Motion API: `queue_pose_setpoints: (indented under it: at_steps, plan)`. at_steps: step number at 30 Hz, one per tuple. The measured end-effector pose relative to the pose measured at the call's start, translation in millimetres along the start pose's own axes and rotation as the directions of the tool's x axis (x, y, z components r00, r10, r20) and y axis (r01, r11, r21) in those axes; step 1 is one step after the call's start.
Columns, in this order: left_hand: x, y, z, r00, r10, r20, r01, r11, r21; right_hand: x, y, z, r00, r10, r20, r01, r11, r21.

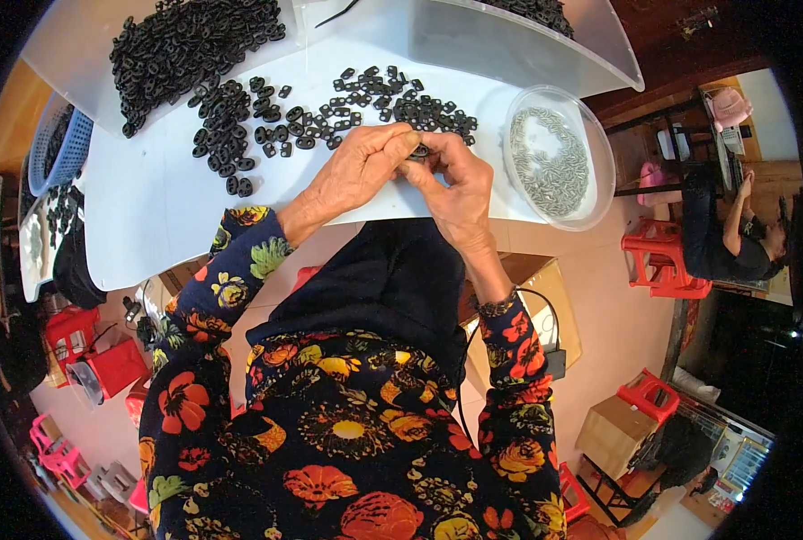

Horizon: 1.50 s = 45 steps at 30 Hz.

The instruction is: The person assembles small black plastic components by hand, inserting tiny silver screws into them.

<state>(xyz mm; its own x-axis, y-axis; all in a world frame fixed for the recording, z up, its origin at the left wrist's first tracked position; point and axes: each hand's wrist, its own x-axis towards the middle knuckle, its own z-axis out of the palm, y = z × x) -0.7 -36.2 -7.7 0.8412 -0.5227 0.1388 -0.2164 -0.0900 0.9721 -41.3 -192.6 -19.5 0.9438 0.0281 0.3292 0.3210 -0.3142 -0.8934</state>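
My left hand (361,171) and my right hand (455,184) meet above the near edge of the white table (140,211). Between their fingertips is a small black plastic piece (420,153), partly hidden; both hands are closed on it. Just beyond them lie many small blocky black pieces (433,115). Farther left are loose oval black pieces with two holes (226,126), spilling from a large heap (194,54). To the right of my right hand stands a round clear plastic tub (601,166) with small silvery metal pieces (545,171), which look like springs.
Clear plastic bins (527,56) line the table's far side. A blue basket (62,148) sits at the left. At the right, a seated person (725,229) works by red stools (658,261). A cardboard box (614,435) stands lower right.
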Motion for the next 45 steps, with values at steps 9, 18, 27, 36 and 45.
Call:
queue_pose_setpoints:
  at_steps: [9, 18, 27, 36, 45]
  plan:
    - [-0.1, -6.8, 4.3, 0.996, 0.022, -0.088, -0.022, 1.000, 0.001, 1.6, -9.1, -5.6, 0.991, 0.126, -0.034, -0.112, 0.955, 0.275]
    - [-1.7, 1.1, 6.5, 0.992, 0.077, -0.102, -0.078, 0.997, -0.003, 1.5, -2.4, -7.8, 0.990, 0.138, -0.008, -0.129, 0.945, 0.302]
    - [2.0, -1.3, 0.8, 1.000, -0.019, -0.016, 0.019, 1.000, 0.018, 0.6, -3.4, -6.2, 0.991, 0.133, 0.028, -0.136, 0.946, 0.293]
    - [0.6, -5.8, 3.2, 0.997, -0.059, -0.056, 0.052, 0.992, -0.113, -1.5, -1.2, 3.9, 0.997, 0.074, -0.022, -0.064, 0.949, 0.307]
    - [0.5, 0.6, 4.6, 0.996, -0.044, -0.073, 0.036, 0.993, -0.109, 0.8, -5.9, -3.8, 0.997, 0.076, 0.007, -0.074, 0.948, 0.311]
